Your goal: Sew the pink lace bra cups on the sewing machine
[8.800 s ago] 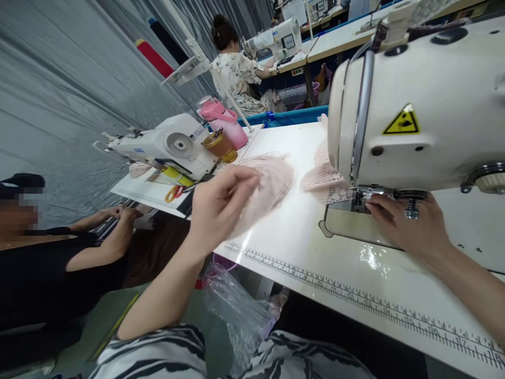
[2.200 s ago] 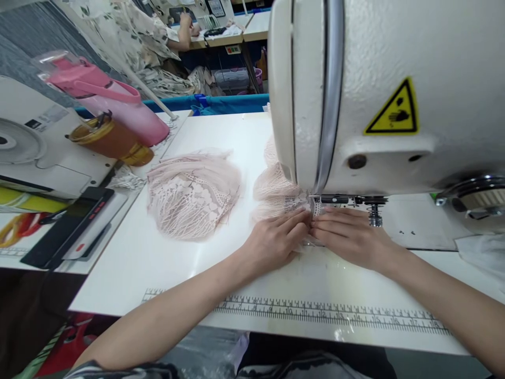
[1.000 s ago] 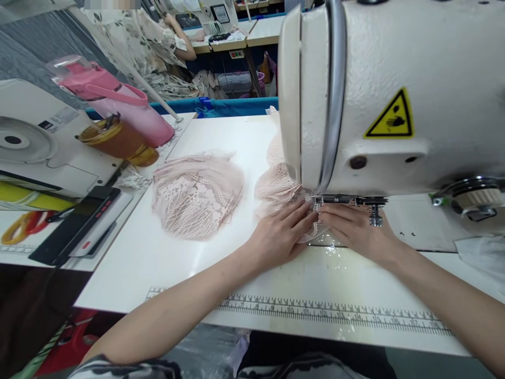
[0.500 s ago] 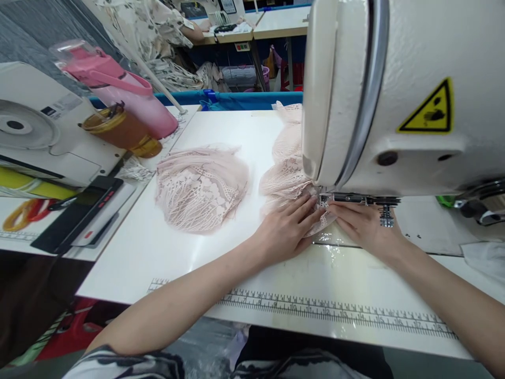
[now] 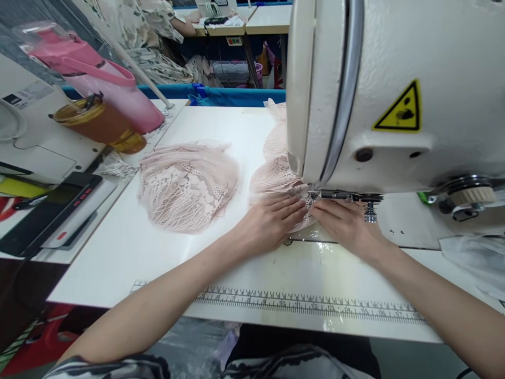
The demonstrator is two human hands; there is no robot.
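Observation:
A cream sewing machine fills the upper right. Under its presser foot lies a pale pink lace piece. My left hand lies flat on that lace, fingers stretched toward the foot. My right hand rests just right of it, fingers flat and pressed on the lace edge by the needle. A stack of pink lace pieces sits on the white table to the left, apart from both hands.
A pink bottle and a brown cup stand at the far left beside a second machine and a dark control box. A printed ruler runs along the table's near edge. A person in a patterned top sits beyond.
Earlier my left hand held lace up off the table; now both hands lie at the presser foot. Over the last second they stay there while the view shifts slightly.

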